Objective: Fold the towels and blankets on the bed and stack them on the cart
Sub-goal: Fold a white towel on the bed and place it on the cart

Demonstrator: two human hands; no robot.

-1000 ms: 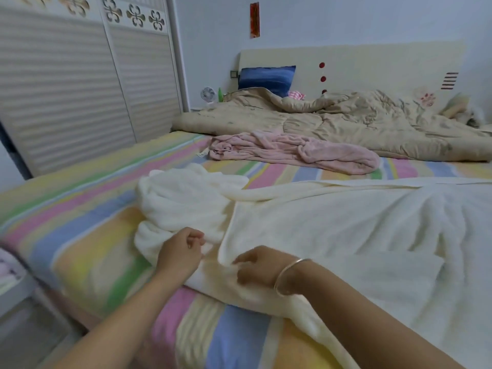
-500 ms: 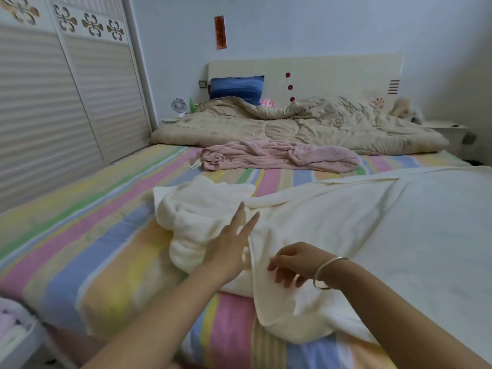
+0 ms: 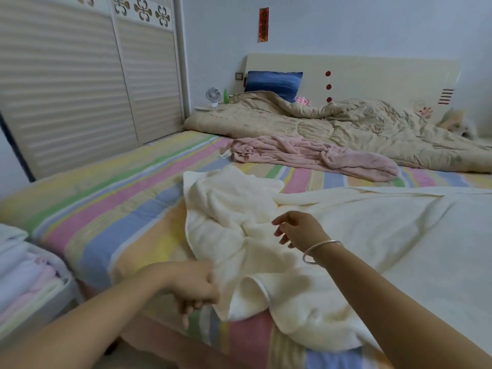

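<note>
Beside bed point(image 3: 106, 209), cart point(image 3: 68, 285) holds towels point(image 3: 24, 275) (left grip point(image 3: 195, 286) pinches cream blanket point(image 3: 372, 249)).

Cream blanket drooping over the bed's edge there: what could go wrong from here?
1. A corner of the cream blanket hangs past the bed's near edge; a pull by the left hand beside it might drag more toward the floor.
2. It lies bunched near the right hand, which hovers open; folding without smoothing would likely give a lumpy bundle.
</note>
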